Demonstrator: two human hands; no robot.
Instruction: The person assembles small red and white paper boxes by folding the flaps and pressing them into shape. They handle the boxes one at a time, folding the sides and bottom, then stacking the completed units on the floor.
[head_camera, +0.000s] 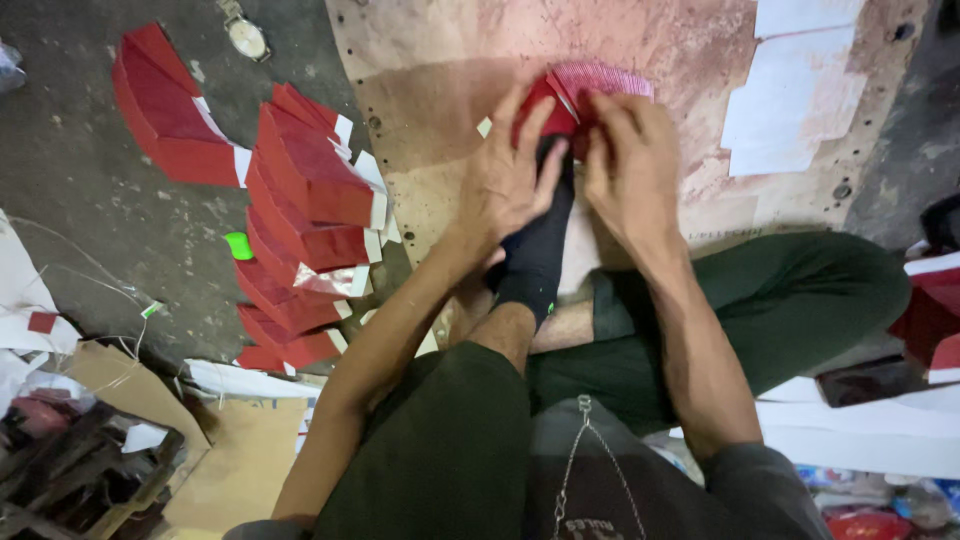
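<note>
Fingers of both hands close on a red folded paper piece (560, 100) near the far middle of a stained wooden board (440, 90) that lies on the floor. The left hand (505, 185) pinches the piece's near left edge between thumb and forefinger, and the right hand (630, 165) presses down on its right side, fingers curled over it; a pink ribbed strip (605, 78) shows just beyond the knuckles. A foot in a black sock (540, 250) rests on the board directly under the two hands, touching the piece's near end. White paper cutouts (795, 90) lie flat at the board's far right corner. Off the board's left edge, on the grey concrete floor (80, 190), folded red-and-white paper boxes (310, 200) lie stacked in an overlapping row, open-ended, and what is inside them cannot be seen. A wristwatch (243, 32) lies beyond the stack, a small green object (238, 245) just left of it. A torn cardboard box (110, 440) at the near left holds dark scraps and paper bits.
</note>
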